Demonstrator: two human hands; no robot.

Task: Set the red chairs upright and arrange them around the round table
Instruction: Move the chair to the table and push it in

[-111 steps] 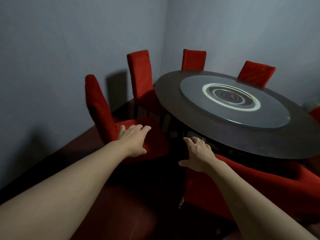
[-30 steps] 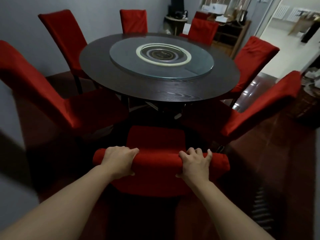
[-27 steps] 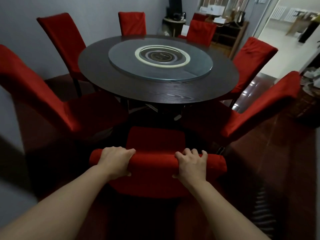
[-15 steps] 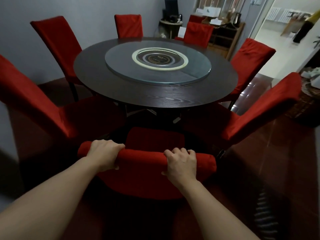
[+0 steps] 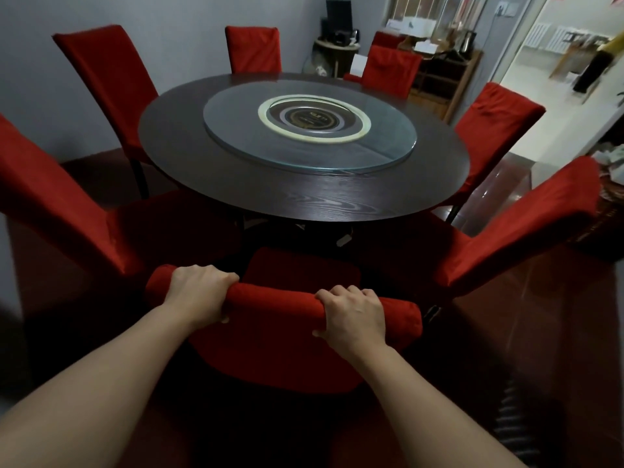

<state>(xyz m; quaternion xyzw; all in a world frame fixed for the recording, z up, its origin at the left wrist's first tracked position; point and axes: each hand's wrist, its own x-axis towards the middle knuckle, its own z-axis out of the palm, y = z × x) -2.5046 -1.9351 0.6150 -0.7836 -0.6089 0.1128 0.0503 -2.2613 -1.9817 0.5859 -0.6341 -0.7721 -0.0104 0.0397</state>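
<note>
you've got both hands wrapped over the top rail of the near red chair [image 5: 283,300], left hand [image 5: 199,293] toward its left end, right hand [image 5: 353,315] toward the right, and it sits upright facing the round table [image 5: 304,194], seat just short of the rim. shove it in crooked and i reckon a corner clips the left chair [image 5: 67,204] or the right chair [image 5: 516,228], both angled close on either side. the table base underneath is dark, can't tell the legroom. glass turntable [image 5: 310,130] in the middle, cluttered shelf [image 5: 445,76] far right
</note>
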